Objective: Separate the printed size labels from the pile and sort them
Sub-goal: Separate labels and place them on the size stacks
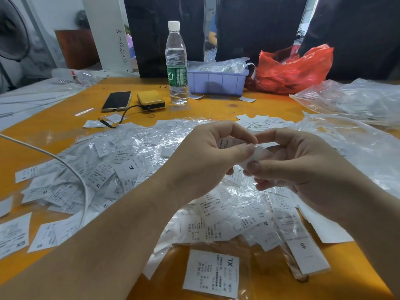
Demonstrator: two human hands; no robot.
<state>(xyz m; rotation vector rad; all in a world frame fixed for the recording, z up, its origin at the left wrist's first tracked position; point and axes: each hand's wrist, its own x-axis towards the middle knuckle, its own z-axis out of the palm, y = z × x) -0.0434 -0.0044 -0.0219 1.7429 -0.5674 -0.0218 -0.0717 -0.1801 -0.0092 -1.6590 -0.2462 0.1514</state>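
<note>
- Head view: the left hand (207, 152) and the right hand (298, 161) meet above the pile of labels (121, 167), both pinching one small white label (255, 153) between thumb and fingertips.
- The pile covers the orange table (65, 124) near and left; a water bottle (176, 63) and blue tray (216, 82) stand far.

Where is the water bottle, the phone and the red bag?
water bottle (177, 61): head view, on its clear body above the green label.
phone (116, 100): head view, middle of its dark screen.
red plastic bag (290, 72): head view, on its crinkled front side.
</note>
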